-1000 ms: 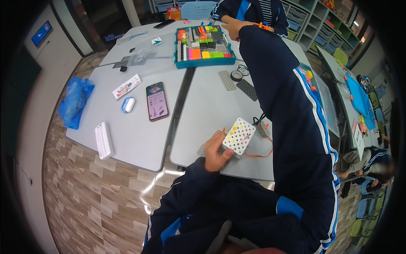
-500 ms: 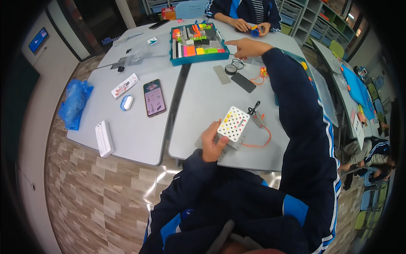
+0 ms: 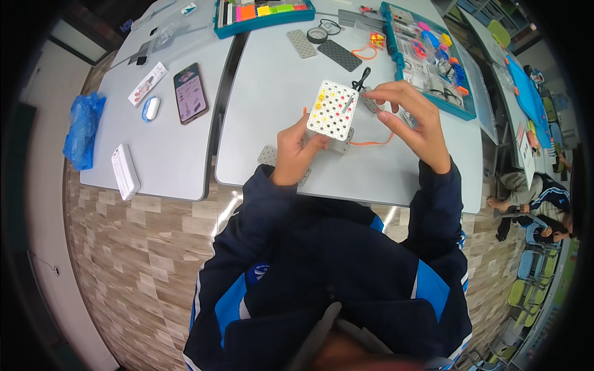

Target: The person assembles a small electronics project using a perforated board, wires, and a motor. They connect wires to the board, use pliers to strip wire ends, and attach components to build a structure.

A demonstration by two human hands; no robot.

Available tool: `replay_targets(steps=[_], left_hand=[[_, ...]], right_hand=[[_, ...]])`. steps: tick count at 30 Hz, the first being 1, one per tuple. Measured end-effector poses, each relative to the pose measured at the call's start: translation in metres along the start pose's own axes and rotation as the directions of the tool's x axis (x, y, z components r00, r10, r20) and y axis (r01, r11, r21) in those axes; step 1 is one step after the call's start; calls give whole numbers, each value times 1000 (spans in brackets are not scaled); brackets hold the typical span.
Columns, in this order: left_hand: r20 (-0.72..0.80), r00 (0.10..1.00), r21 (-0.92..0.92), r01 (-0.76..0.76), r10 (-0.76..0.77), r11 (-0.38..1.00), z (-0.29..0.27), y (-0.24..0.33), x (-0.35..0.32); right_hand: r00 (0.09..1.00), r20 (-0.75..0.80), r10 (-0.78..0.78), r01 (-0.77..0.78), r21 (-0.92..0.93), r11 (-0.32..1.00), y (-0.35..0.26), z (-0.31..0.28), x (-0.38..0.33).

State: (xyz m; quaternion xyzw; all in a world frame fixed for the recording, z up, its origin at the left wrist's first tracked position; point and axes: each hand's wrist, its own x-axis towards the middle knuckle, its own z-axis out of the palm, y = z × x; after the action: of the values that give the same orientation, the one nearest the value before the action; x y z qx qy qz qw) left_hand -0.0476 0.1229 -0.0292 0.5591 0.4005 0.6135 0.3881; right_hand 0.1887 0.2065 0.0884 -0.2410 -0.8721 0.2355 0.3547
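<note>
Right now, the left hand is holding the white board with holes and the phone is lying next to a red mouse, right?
Not quite. The head view shows the mouse is white and blue, not red. The left hand does hold the white perforated board, and the phone lies beside the mouse.

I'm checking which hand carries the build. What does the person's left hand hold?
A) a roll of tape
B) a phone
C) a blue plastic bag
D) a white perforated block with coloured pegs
D: the left hand grips the white perforated block from below, while the right hand works at its edge; the phone lies untouched on the grey table.
</note>
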Motion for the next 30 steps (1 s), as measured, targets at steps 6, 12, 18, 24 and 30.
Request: replay_targets(steps=[6,12,18,24,30], left_hand=[[18,997,28,78,-79,997,4,6,1],[6,998,137,64,-65,989,4,4,-4],[39,993,72,107,-110,992,1,8,-2],[101,988,-19,116,-113,993,-17,11,2],[141,985,15,94,-95,995,-48,17,14]], right_hand=[[901,-317,296,-255,166,953,54,-8,-21],[873,-305,381,-377,74,923,85,9,-34],[978,-183,96,-138,-231,963,75,52,-24],[958,-263,114,-162,-168,972,59,56,-15],[956,-271,-113,45,-245,968,56,46,-13]])
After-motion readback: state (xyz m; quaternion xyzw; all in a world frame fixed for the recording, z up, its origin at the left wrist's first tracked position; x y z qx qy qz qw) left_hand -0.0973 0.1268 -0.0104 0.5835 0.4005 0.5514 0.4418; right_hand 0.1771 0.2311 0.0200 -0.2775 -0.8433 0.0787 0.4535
